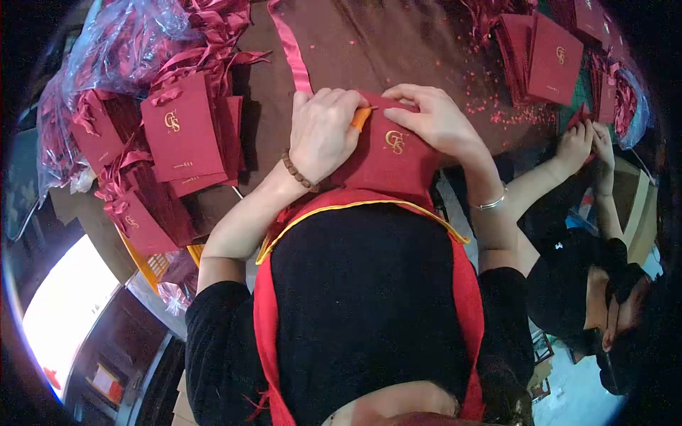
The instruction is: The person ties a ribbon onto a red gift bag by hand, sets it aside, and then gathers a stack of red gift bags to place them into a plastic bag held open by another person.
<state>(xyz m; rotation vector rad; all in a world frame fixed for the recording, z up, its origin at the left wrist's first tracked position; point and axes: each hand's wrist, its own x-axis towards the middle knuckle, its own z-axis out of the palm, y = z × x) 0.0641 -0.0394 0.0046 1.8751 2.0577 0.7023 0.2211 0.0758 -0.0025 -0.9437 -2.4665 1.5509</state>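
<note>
A dark red bag with a gold monogram (394, 165) lies at the table's near edge, in front of my body. My left hand (325, 128), with a beaded bracelet on the wrist, is closed round an orange-handled tool (361, 118) whose tip points at the bag's upper part. Fingers of my right hand (433, 121) are bent over the bag's top right edge and press on it. A pink-red ribbon (291, 50) runs up the table from beside my left hand.
Stacked red bags (185, 135) with ribbons and clear plastic stand at the left. More red bags (554, 60) are at the upper right. A co-worker's hands (579, 145) hold a red piece at the right. Red scraps dot the brown table (398, 42).
</note>
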